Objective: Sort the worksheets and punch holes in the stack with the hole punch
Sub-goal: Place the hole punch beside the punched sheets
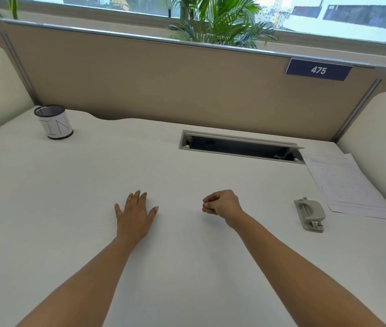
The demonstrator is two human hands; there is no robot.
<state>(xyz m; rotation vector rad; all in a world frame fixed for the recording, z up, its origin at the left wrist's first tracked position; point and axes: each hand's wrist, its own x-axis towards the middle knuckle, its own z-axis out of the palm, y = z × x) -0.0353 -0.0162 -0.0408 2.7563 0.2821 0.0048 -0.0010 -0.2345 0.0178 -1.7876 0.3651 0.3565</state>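
2 hands at desk (69,185), left (135,215) flat, right (222,205) clenched empty; hole punch (310,214) beside worksheets (347,185), right edge.

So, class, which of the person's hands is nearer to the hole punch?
Right. The right hand, fingers curled, is to the left of the hole punch, not touching it; the left hand lies flat farther left still.

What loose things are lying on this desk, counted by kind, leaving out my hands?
Mesh cup: 1
Hole punch: 1
Stack of worksheets: 1 (the number of sheets cannot be told)
Total: 3
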